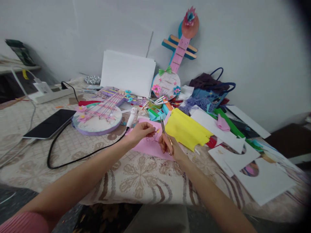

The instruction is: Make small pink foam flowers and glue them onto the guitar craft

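Note:
My right hand (173, 147) grips a pair of scissors (163, 125) by its gold-coloured handles, blades pointing away from me. Just left of it, my left hand (143, 132) is closed in a pinch; what sits between its fingertips is too small to make out. Under both hands lies a pink sheet (143, 147) with small pink scraps on it. A white glue gun (131, 118) with a black cord rests beyond my left wrist. Yellow felt (186, 127) is spread to the right of the scissors.
A round stringed craft instrument (97, 124) and a tablet (51, 123) lie at the left. Another decorated instrument (179, 55) leans on the wall beside white boards (127, 72). Cut white foam sheets (264, 181) and a blue bag (209, 94) are on the right.

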Motion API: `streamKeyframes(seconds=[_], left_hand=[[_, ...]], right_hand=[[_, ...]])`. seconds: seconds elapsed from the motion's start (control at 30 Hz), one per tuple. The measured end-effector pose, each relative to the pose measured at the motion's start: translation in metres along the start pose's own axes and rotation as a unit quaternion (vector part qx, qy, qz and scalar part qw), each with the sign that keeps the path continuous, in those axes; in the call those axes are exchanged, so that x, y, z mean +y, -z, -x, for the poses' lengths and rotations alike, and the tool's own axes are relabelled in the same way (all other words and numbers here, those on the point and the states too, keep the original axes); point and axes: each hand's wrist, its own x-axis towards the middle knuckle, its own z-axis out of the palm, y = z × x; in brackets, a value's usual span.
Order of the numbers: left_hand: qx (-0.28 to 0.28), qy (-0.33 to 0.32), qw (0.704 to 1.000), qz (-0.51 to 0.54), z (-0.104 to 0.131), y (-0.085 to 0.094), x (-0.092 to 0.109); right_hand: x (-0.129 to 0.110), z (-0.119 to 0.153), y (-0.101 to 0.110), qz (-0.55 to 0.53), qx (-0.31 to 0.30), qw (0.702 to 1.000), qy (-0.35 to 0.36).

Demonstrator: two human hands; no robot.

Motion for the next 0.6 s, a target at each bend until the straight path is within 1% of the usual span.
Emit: streamKeyframes(seconds=[0.1, 0.23, 0.6], left_hand=[[0.010, -0.016, 1.000, 0.008, -0.003, 0.002, -0.001], [0.018, -0.029, 0.999, 0.026, -0.003, 0.002, 0.000], [0.034, -0.033, 0.997, 0.061, 0.000, -0.003, 0.003]], right_hand=[[0.003, 0.001, -0.002, 0.048, -0.003, 0.999, -0.011], [0.007, 0.001, -0.004, 0.067, -0.005, 0.997, -0.032], [0.014, 0.000, -0.004, 0.083, -0.001, 0.997, -0.002]])
